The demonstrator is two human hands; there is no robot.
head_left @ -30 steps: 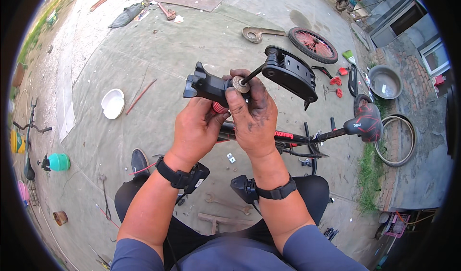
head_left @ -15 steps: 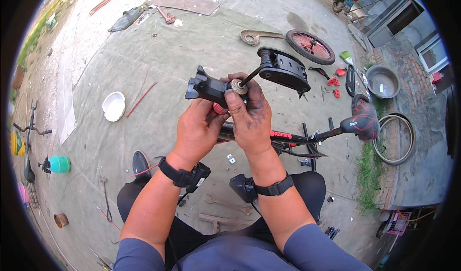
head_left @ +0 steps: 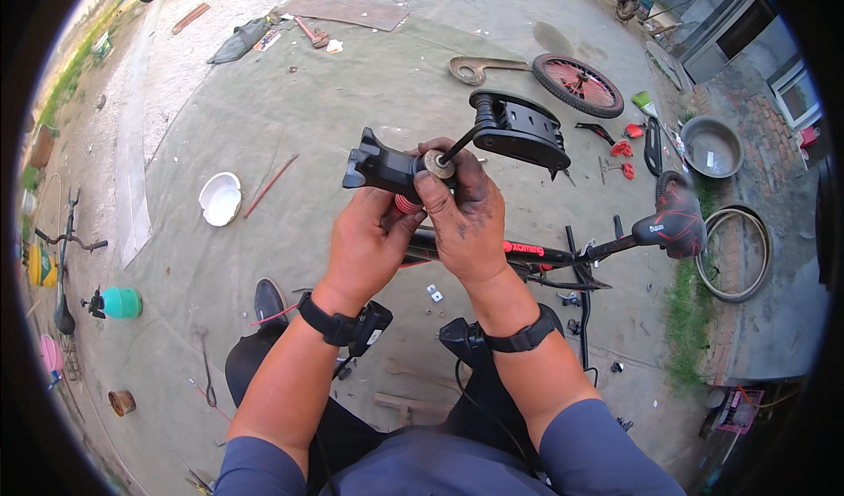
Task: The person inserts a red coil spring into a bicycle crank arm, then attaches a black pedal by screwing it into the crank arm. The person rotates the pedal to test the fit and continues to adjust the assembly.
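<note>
My left hand [head_left: 365, 239] is closed around the red ringed section [head_left: 407, 204] under a black bicycle stem [head_left: 382, 164]. Fingers and thumb of my right hand [head_left: 470, 219] press around the stem's clamp end, close to its round metal cap [head_left: 437, 164]. A hex key of a black folding multi-tool [head_left: 519, 133] sits in the middle of that cap. The tool's body juts out to the right, and neither hand grips it. Below the hands, the black bicycle frame [head_left: 527, 250] with red lettering runs right to its saddle [head_left: 670, 225]. My fingers hide part of the red section.
On the ground lie a spoked wheel [head_left: 578, 85], a large flat metal tool [head_left: 479, 67], a white bowl [head_left: 221, 199] and a reddish rod [head_left: 271, 185]. A grey basin [head_left: 712, 146] and a tyre [head_left: 737, 254] are along the right wall. A teal container [head_left: 120, 303] stands left.
The view has shifted slightly, so the surroundings sit a little farther right and lower. The multi-tool has turned slightly relative to the stem. Both hands keep their hold.
</note>
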